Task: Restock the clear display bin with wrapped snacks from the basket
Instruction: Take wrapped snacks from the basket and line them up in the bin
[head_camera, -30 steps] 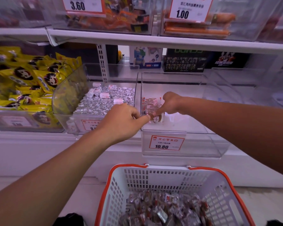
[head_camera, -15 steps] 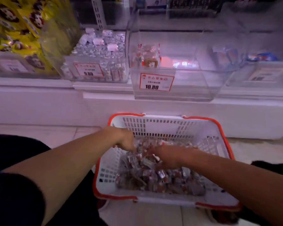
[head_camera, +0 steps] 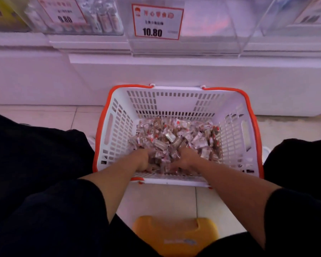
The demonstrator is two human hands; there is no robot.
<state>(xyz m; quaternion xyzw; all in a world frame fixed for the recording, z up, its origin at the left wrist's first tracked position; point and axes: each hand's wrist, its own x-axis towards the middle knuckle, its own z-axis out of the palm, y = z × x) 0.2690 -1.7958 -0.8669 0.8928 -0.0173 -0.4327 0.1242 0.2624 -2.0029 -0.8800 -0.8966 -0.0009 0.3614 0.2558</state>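
A white basket (head_camera: 117,127) with an orange rim stands on the floor between my knees. Many small wrapped snacks (head_camera: 176,134) lie piled in its bottom. My left hand (head_camera: 142,160) and my right hand (head_camera: 185,159) are both down in the pile near the basket's front wall, cupped toward each other around a clump of wrapped snacks (head_camera: 160,158). The clear display bin (head_camera: 208,25) sits on the shelf above, with only its lower front and a 10.80 price label (head_camera: 157,23) showing.
A neighbouring clear bin (head_camera: 100,17) of small silver-wrapped items with a 9.80 label sits at the upper left. A white shelf base (head_camera: 174,75) runs behind the basket. A yellow stool (head_camera: 176,234) is under me, on the tiled floor.
Both hands left the display bin, dropped into the basket, and now gather a clump of snacks near its front. The view has tilted down toward the basket.
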